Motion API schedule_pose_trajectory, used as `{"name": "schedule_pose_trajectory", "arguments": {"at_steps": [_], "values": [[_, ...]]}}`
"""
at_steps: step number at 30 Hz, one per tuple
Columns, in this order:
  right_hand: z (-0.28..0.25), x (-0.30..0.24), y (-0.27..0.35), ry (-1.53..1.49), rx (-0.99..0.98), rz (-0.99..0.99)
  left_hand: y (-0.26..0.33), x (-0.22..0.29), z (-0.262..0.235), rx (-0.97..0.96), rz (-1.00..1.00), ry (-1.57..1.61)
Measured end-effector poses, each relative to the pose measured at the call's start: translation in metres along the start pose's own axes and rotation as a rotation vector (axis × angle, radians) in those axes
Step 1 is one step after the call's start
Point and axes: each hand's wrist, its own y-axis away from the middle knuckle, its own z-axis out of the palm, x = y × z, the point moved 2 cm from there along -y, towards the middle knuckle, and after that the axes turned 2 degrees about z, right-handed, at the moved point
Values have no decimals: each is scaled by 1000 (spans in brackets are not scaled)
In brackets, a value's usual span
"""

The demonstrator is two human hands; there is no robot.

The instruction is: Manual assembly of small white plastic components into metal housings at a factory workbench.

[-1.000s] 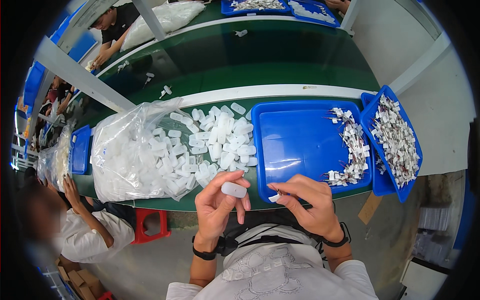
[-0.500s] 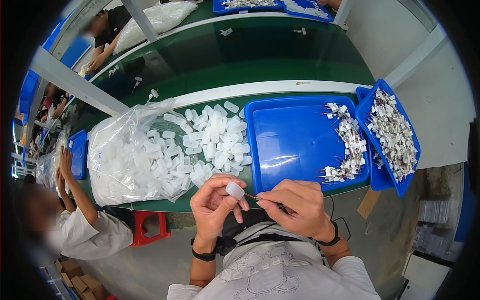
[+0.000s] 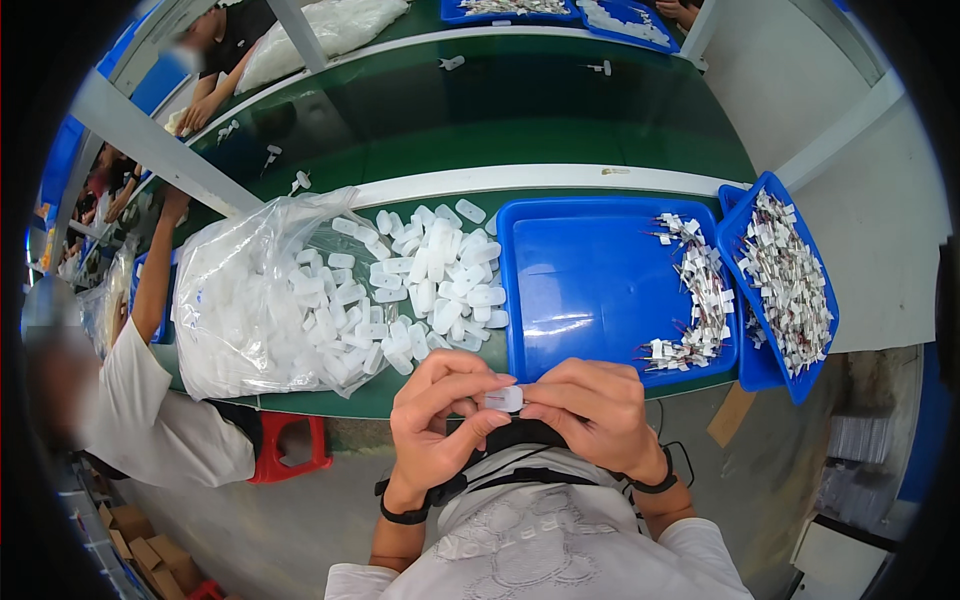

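While the bag (image 3: 215, 340) at left on the bench (image 3: 370, 403) is clear plastic and full of white casings, its mouth faces right and more spill out as a loose pile (image 3: 435, 262). Shallow blue tray (image 3: 575, 285) just right of the pile: wired parts (image 3: 708, 295) with white tabs in a curved band along its right side, bare blue elsewhere. Second blue tray (image 3: 797, 388) at far right, tilted, heaped with the same kind of parts (image 3: 785, 280), sitting over another blue tray (image 3: 762, 372). Two blue trays at the top, across the dark green surface (image 3: 540, 115), also hold small pieces.

Hands: both in front of the torso, by the bench's near edge, fingertips nearly meeting. One white casing (image 3: 510, 399) sits between them. Left hand (image 3: 440, 408) has its grip pinched on the casing's left end, thumb below, index above. Right hand (image 3: 595, 410) comes in from the other side, fingers bent, grip pinched at the casing's right end; can't tell if a wired part is in there too. Forearms rise from the lower edge, angled inward.
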Motion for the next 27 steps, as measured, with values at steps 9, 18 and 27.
{"name": "schedule_pose_trajectory", "arguments": {"at_steps": [9, 18, 27], "values": [[-4, 0, 1, -72, -16, 19, 1, 19, 6, -46, 126, -317], [-5, -7, 2, -16, 82, -16, 6, -8, 4, -10, 54, -103], [-1, -11, 5, 71, 76, -69, 11, -17, 6, 61, 51, 20]]}}
